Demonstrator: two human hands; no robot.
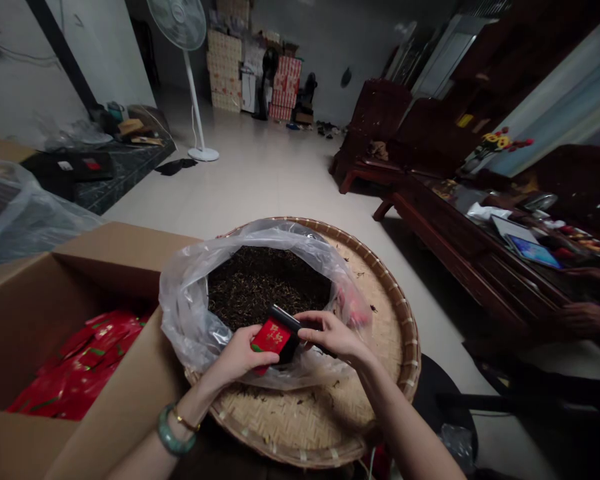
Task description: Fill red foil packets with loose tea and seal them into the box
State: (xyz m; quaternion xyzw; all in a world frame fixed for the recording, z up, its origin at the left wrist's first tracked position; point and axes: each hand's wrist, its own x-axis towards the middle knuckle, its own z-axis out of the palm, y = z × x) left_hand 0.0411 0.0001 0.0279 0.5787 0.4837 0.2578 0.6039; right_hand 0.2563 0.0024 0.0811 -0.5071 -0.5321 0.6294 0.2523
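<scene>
In the head view, my left hand (245, 351) grips a small red packet (271, 338) with gold characters, thumb across its front. My right hand (333, 333) is closed around a short black tube-like tool (284, 316) at the packet's upper edge. How far the tool goes into the packet is hidden. Both hands are over the near side of a clear plastic bag (184, 283), its mouth wide open. Dark, dry tea leaves (253, 280) fill the bag. Beneath it lies a round woven bamboo tray (405, 313), with stray leaves scattered on the weave.
At left, an open cardboard box (125, 373) holds many red packets (87, 360). A white standing fan (193, 100) is beyond the tray. A dark wooden table (445, 233) with a tablet (533, 250) is at right. Another person's hand (593, 320) shows at the right edge.
</scene>
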